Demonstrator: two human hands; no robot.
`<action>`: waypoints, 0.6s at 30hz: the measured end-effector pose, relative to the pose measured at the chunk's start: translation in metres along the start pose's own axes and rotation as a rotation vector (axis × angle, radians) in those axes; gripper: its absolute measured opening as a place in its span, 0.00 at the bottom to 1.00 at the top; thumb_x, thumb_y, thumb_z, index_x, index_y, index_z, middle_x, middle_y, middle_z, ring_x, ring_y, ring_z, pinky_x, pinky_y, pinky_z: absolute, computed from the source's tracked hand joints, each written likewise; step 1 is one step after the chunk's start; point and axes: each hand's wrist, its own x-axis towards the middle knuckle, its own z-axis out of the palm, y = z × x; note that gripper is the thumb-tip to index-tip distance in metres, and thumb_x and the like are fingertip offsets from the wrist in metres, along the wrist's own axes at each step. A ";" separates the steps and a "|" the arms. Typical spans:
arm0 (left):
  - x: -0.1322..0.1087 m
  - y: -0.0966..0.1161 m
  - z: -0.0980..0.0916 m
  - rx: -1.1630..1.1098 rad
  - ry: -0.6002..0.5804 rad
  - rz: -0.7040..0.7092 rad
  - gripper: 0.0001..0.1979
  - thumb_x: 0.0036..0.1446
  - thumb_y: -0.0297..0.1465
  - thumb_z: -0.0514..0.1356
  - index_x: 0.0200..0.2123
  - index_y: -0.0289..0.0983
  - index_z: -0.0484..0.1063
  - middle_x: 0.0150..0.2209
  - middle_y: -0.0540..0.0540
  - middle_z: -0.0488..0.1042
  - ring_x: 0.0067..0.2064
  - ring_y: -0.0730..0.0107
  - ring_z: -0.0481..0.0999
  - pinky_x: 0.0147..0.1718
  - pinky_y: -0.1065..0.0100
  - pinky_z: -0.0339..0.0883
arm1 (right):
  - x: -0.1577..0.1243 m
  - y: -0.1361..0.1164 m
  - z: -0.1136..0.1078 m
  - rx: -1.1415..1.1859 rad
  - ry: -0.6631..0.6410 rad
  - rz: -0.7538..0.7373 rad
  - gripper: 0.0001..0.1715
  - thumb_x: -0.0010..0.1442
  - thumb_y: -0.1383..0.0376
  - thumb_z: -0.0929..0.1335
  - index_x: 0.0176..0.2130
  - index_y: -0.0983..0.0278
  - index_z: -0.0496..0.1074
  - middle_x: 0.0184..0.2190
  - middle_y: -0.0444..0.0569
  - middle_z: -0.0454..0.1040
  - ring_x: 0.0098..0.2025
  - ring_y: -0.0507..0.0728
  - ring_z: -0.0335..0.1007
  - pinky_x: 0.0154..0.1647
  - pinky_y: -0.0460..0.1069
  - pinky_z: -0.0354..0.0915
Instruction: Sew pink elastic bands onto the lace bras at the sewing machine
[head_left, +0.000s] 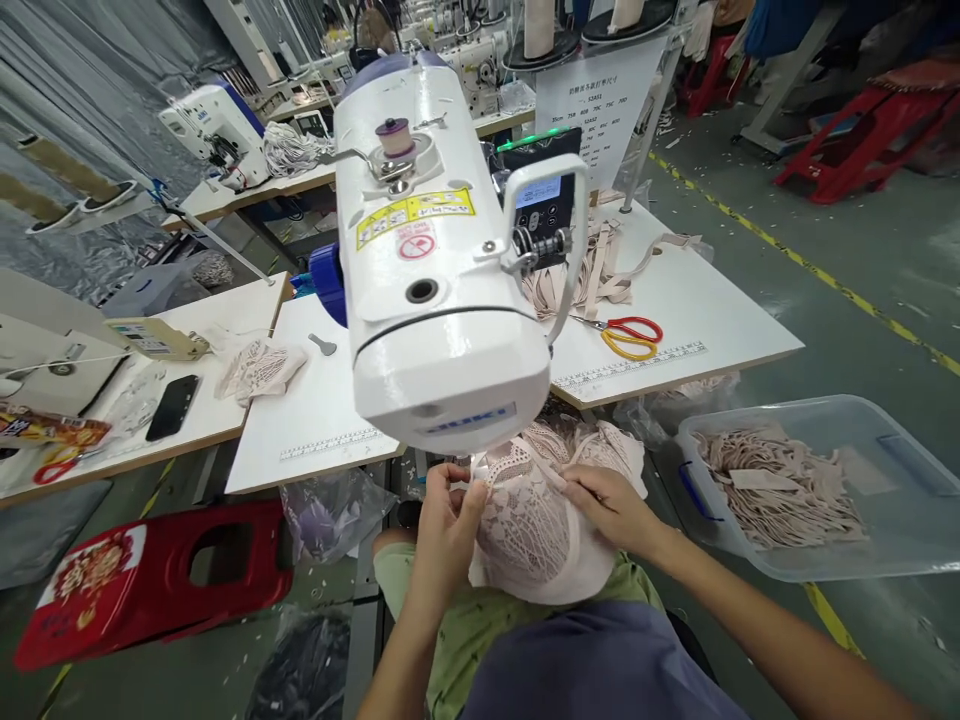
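Observation:
A pale pink lace bra (pixel 529 535) lies over my lap, just below the head of a white sewing machine (pixel 450 370). My left hand (pixel 452 515) pinches the bra's upper left edge, near a small whitish piece. On the other side, my right hand (pixel 611 505) is closed on a strap or edge band of the bra, between its two cups. The second cup shows partly behind my right hand. The machine's head hides the needle area and the far part of the bra.
Scissors with red and yellow handles (pixel 631 337) lie on the white table (pixel 720 300), by beige straps (pixel 592 275). A clear plastic bin (pixel 817 410) of straps stands at right. At left are a phone (pixel 172 408), more lace (pixel 262 370) and a red stool (pixel 247 560).

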 end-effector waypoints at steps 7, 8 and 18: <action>-0.024 0.003 -0.019 -0.507 -0.674 -0.215 0.22 0.52 0.50 0.67 0.25 0.35 0.75 0.23 0.47 0.73 0.22 0.74 0.69 0.25 0.71 0.62 | -0.053 -0.027 0.039 0.119 -0.351 0.049 0.27 0.67 0.47 0.59 0.30 0.57 0.76 0.21 0.43 0.72 0.25 0.55 0.69 0.25 0.47 0.62; -0.024 0.004 -0.032 -0.646 -0.496 -0.210 0.21 0.51 0.48 0.68 0.24 0.35 0.74 0.20 0.49 0.71 0.20 0.77 0.66 0.23 0.72 0.61 | -0.056 -0.024 0.038 0.103 -0.354 0.053 0.25 0.67 0.48 0.60 0.32 0.58 0.76 0.23 0.45 0.73 0.27 0.55 0.70 0.27 0.48 0.63; -0.013 -0.004 -0.184 -1.262 0.695 -0.046 0.19 0.70 0.24 0.41 0.25 0.38 0.57 0.16 0.57 0.63 0.16 0.81 0.64 0.18 0.76 0.62 | -0.039 -0.017 -0.003 -0.008 -0.535 0.046 0.19 0.69 0.53 0.61 0.36 0.59 0.75 0.35 0.51 0.75 0.40 0.59 0.72 0.43 0.53 0.70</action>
